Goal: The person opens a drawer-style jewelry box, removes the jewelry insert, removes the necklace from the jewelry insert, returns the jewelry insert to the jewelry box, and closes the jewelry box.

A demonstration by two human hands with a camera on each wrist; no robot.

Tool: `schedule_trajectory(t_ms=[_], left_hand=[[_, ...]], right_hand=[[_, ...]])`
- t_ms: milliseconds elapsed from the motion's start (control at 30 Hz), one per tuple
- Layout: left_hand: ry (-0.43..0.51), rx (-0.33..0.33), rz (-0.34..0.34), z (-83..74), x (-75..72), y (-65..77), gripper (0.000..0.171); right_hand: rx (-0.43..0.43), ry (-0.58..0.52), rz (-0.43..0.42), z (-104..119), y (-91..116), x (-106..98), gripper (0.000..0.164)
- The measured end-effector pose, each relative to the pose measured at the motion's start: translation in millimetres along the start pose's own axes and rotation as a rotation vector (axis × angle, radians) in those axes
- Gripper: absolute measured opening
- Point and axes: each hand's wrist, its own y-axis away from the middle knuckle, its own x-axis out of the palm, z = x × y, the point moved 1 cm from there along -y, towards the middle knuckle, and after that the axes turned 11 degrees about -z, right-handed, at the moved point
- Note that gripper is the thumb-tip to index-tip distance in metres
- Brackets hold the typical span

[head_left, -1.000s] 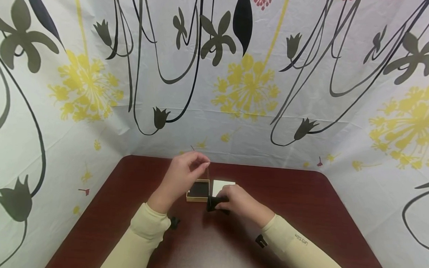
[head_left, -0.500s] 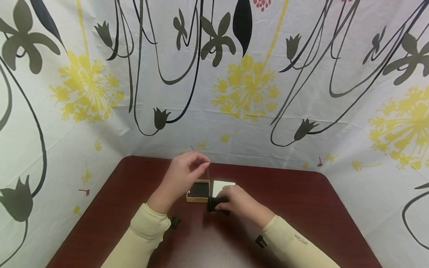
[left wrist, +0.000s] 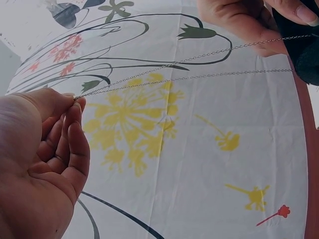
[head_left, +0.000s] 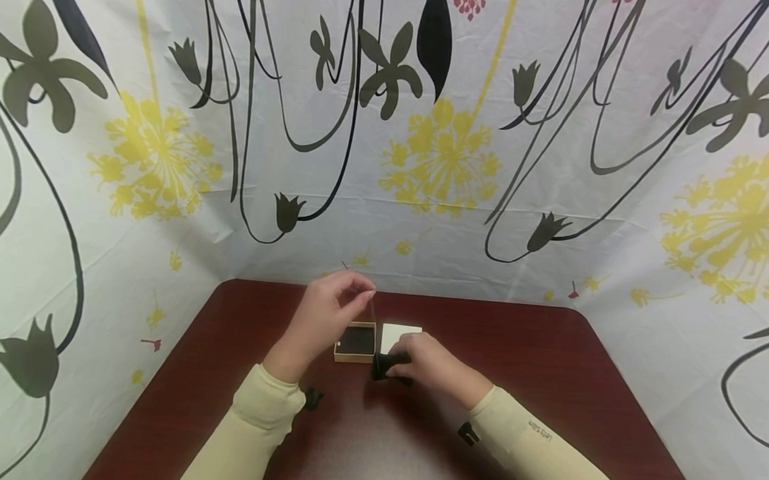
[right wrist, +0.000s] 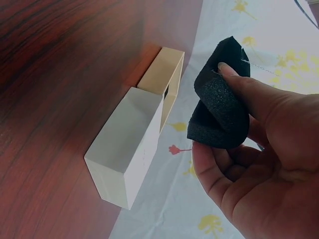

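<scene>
Thumb and fingertips of my left hand (head_left: 325, 312) pinch the end of a thin silver necklace chain (left wrist: 219, 74), raised above the table. Two strands stretch from that pinch to a black foam insert (right wrist: 222, 107), in the left wrist view. My right hand (head_left: 428, 358) grips this foam, bent into a fold between thumb and fingers, low over the table. In the right wrist view the chain comes out at the foam's upper edge, by the thumb. Any pendant is hidden.
Just behind the hands an open gold-rimmed box (head_left: 355, 358) with a dark inside stands on the dark red table (head_left: 520, 358). Next to it is a white box lid (right wrist: 124, 132). A flower-patterned curtain (head_left: 384, 254) rises along the table's back and sides.
</scene>
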Motion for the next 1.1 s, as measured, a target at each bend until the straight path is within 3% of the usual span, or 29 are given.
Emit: schedule_trajectory(t_ms=[1100], left_hand=[[0.021,0.020,-0.029,2.0,-9.6,-2.6,0.005]], right_hand=[[-0.005,0.005,0.002,-4.8,1.8,-0.3,0.014]])
